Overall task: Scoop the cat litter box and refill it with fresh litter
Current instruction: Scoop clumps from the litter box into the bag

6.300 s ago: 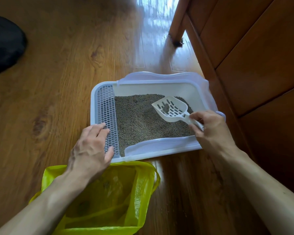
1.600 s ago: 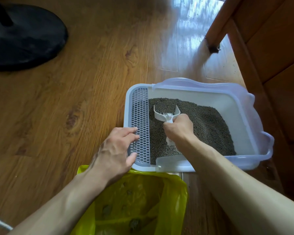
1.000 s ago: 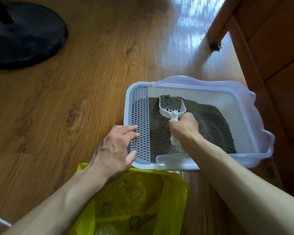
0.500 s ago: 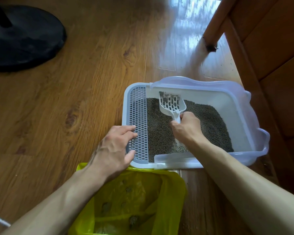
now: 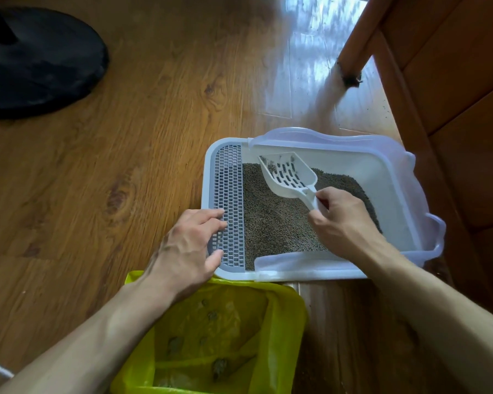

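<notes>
wood floor (image 5: 154, 155) | white litter box (image 5: 387, 177), grey-brown granules | right hand (image 5: 339, 220) grips slotted scoop (image 5: 288, 174) | left hand (image 5: 188, 248) flat on grate (image 5: 229, 206)

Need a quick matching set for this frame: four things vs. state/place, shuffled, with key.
1. scoop
2. left hand
3. yellow bag
4. black base

a. on the floor, far left
b. fingers resting on the box's grey grate
c. held by the right hand over the litter
d. open, clumps inside, at the box's near edge

Pairs: 1-c, 2-b, 3-d, 4-a
</notes>
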`<control>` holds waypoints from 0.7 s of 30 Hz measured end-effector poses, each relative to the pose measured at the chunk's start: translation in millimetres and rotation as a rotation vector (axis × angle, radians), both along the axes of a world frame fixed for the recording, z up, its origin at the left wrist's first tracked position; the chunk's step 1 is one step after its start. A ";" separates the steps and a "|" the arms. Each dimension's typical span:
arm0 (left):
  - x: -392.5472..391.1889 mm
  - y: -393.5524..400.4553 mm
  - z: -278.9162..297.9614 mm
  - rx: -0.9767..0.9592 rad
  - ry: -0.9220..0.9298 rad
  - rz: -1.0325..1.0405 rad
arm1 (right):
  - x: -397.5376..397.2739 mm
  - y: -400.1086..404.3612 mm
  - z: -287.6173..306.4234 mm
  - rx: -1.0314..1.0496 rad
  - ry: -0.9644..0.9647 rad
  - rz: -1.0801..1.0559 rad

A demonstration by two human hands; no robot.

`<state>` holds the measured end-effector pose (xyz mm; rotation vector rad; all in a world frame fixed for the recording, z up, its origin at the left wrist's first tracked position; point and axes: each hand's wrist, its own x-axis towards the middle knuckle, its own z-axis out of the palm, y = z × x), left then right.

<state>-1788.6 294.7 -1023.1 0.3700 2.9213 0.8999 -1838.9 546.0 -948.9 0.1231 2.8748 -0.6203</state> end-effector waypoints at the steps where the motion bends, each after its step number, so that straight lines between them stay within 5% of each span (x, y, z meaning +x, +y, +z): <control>1: 0.3 0.3 0.1 0.000 0.000 0.002 | 6.5 5.6 4.1 0.025 0.018 0.033; 21: 2.6 6.2 0.5 -0.061 0.000 -0.001 | 67.3 61.3 29.5 0.072 0.255 0.099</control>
